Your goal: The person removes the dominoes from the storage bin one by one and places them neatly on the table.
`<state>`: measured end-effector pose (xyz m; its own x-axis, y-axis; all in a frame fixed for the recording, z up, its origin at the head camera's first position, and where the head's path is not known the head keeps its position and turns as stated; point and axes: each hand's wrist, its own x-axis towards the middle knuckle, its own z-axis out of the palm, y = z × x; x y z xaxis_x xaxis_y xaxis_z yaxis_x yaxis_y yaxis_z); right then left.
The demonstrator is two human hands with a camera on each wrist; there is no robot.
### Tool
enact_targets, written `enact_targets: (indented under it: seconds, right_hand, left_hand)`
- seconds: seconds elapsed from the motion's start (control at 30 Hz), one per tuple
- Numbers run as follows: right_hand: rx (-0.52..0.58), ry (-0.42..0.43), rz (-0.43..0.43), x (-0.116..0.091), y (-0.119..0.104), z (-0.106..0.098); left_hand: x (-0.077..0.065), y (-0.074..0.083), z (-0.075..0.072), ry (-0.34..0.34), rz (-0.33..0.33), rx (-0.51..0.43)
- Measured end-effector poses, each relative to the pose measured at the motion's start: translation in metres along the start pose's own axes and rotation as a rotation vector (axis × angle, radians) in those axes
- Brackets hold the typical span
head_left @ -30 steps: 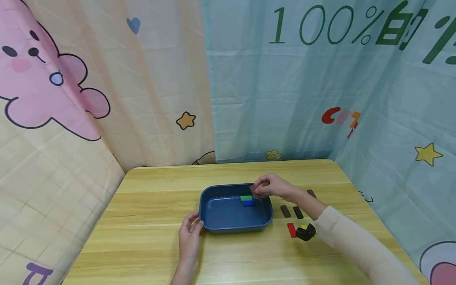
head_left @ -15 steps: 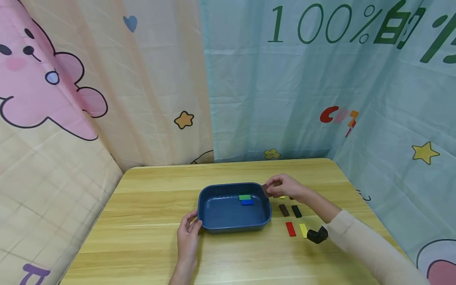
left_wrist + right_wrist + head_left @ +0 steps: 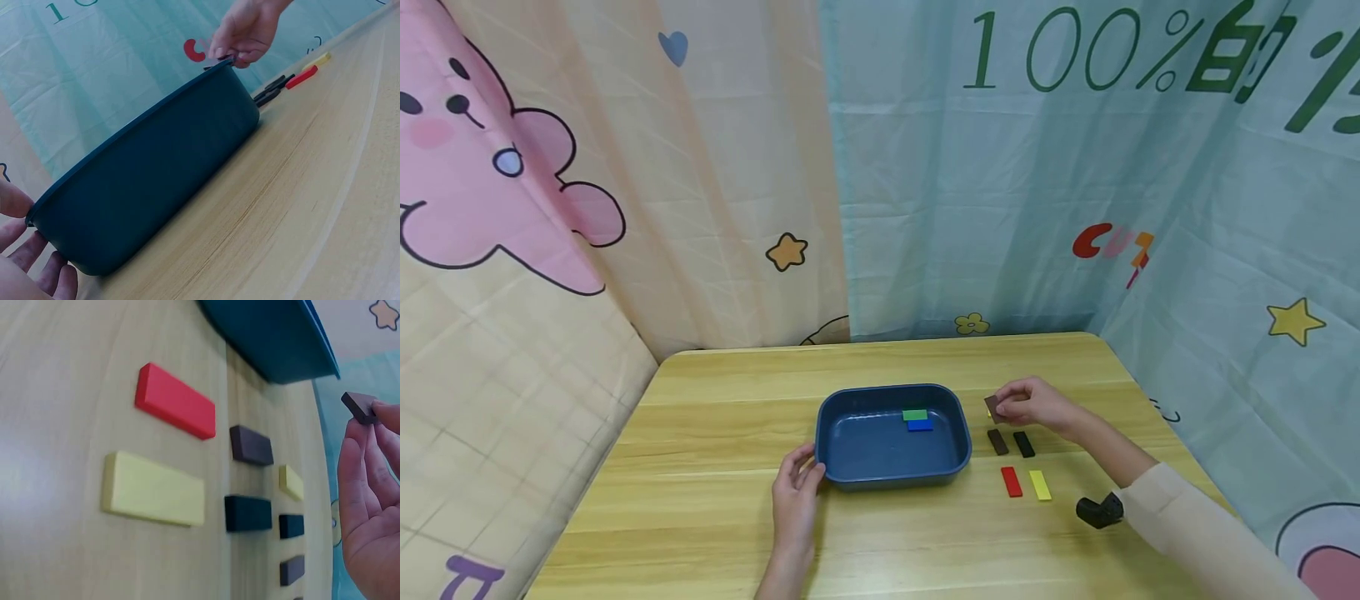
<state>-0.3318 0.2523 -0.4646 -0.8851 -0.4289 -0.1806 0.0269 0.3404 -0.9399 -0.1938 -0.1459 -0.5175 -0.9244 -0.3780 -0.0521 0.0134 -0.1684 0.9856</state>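
My right hand point(image 3: 1036, 404) pinches a dark brown rectangular block point(image 3: 359, 406) between thumb and fingertips, raised above the table to the right of a blue plastic tub point(image 3: 891, 483). My left hand point(image 3: 795, 500) holds the tub's left front corner, with fingers against the wall and rim. Inside the tub, a green block point(image 3: 914, 415) and a blue block point(image 3: 920, 426) lie side by side toward the back right. On the table under my right hand lie a red block point(image 3: 1011, 482), a yellow block point(image 3: 1040, 485), a brown block point(image 3: 997, 442) and a black block point(image 3: 1024, 444).
In the right wrist view, a farther row holds a small yellow block point(image 3: 291, 482), a dark block point(image 3: 291, 526) and a brown block point(image 3: 292, 570). The wooden table point(image 3: 685, 492) meets printed curtains point(image 3: 962, 208) at the back. A black wrist camera point(image 3: 1099, 511) sits at my right sleeve.
My right hand has moved right, from over the tub's back right rim to above the loose blocks, with the brown block still pinched. My left hand stays on the tub.
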Motion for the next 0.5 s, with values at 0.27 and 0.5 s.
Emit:
enact_targets:
  seconds: [0.27,0.5]
  right_hand:
    - [0.038,0.050,0.020,-0.022,0.029,-0.017]
    - [0.085,0.082,0.074,-0.037,0.050,-0.027]
  left_hand:
    - [0.001,0.001,0.002,-0.002,-0.003,0.002]
    - [0.000,0.000,0.001,0.005,-0.005,-0.005]
